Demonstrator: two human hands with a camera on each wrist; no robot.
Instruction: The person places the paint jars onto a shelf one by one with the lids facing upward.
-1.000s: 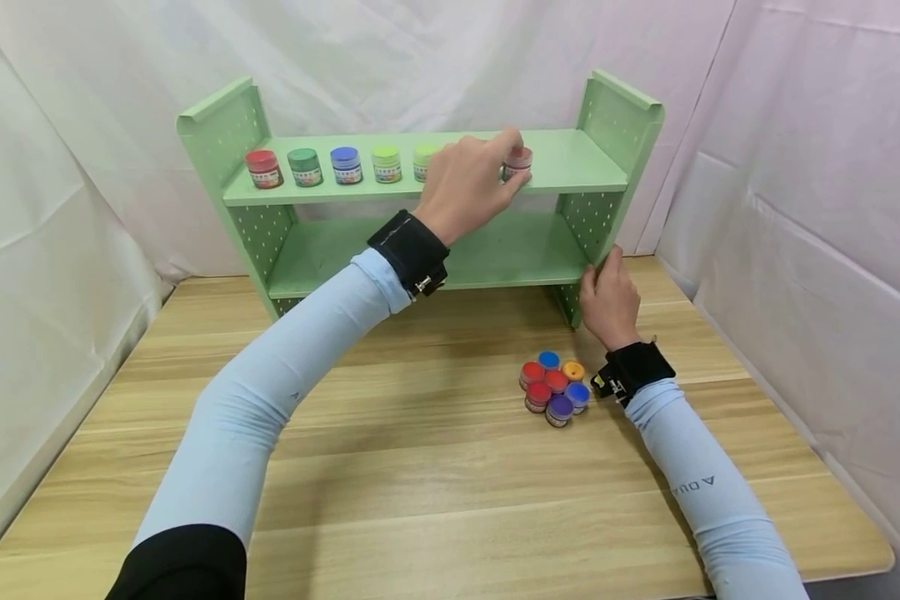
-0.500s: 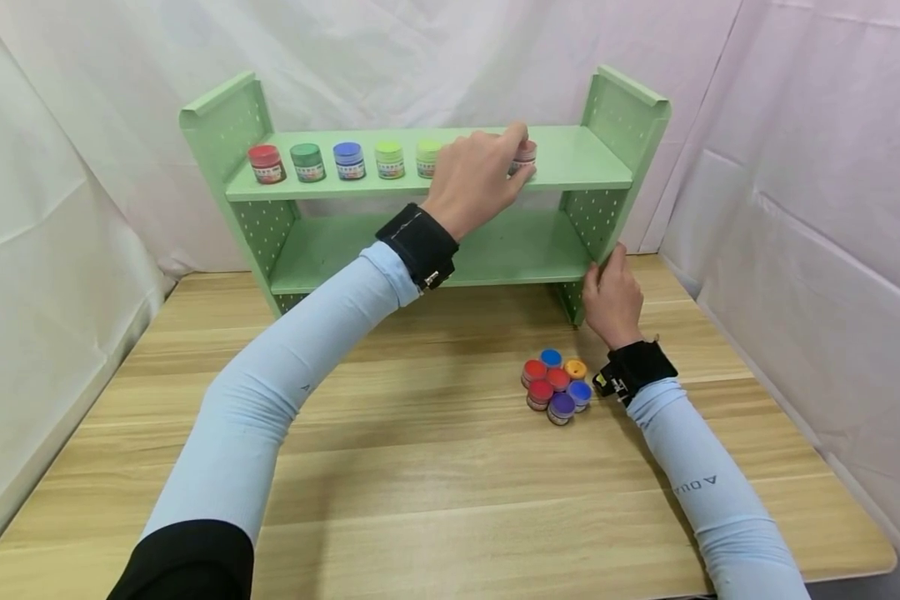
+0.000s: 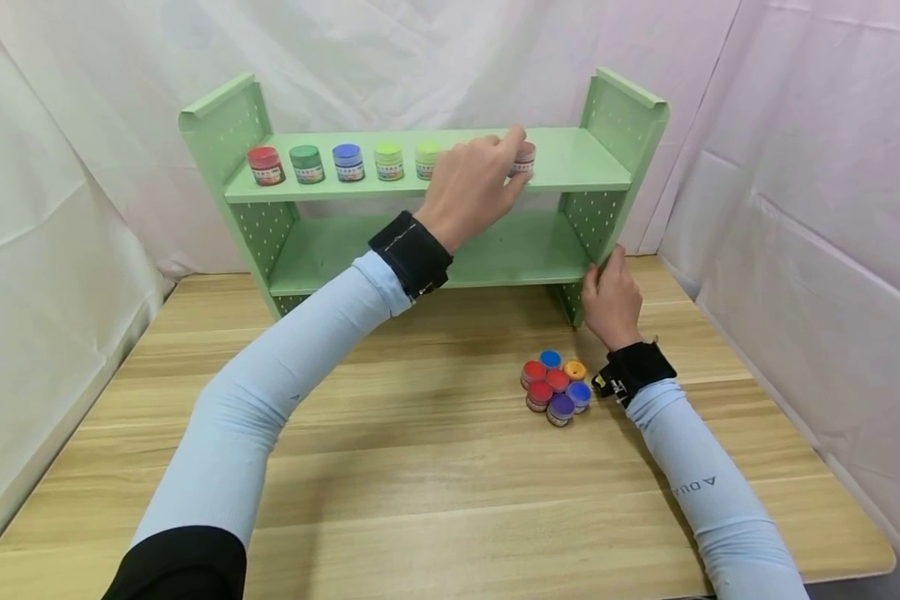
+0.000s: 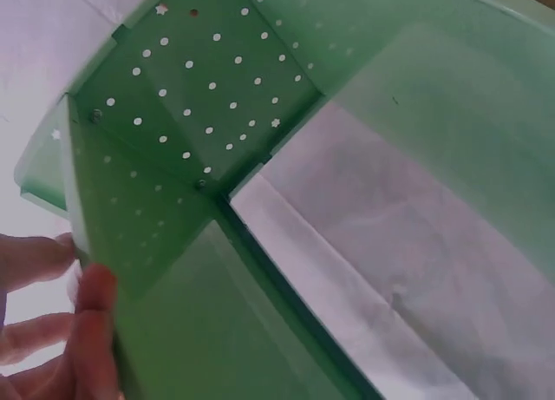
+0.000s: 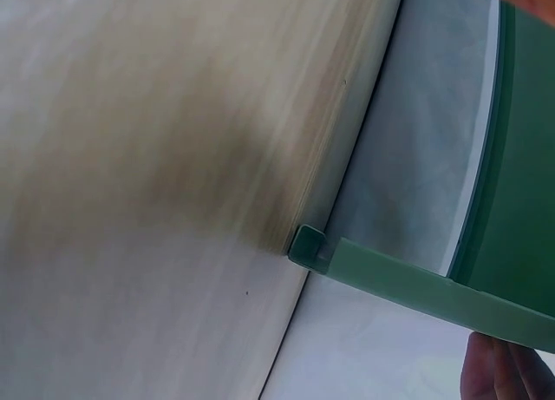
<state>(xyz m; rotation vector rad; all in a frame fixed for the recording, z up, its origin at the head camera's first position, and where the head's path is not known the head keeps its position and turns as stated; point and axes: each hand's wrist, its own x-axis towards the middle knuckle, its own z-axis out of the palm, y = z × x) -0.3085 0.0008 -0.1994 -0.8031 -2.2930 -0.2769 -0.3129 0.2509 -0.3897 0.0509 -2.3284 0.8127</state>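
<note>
My left hand [image 3: 474,179] reaches over the top shelf of a light green rack [image 3: 570,162], its thumb and fingers around a paint jar with a dull red lid [image 3: 524,158]. The hand covers part of that jar. In the left wrist view, the fingers [image 4: 94,331] show at the shelf's edge and the jar is out of sight. My right hand [image 3: 612,300] grips the rack's right side panel [image 3: 618,167] low down. In the right wrist view its fingers [image 5: 503,370] lie against the panel's edge [image 5: 434,296].
Left along the top shelf stand paint jars with red [image 3: 266,167], green [image 3: 307,165], blue [image 3: 348,162] and lime lids [image 3: 388,161]. A cluster of several jars [image 3: 557,382] sits on the wooden table [image 3: 420,483], near my right wrist. White cloth [image 3: 420,58] hangs behind.
My left wrist has shifted slightly left and down since half a second ago, with the fingers staying at the jar. My right hand keeps its place on the rack.
</note>
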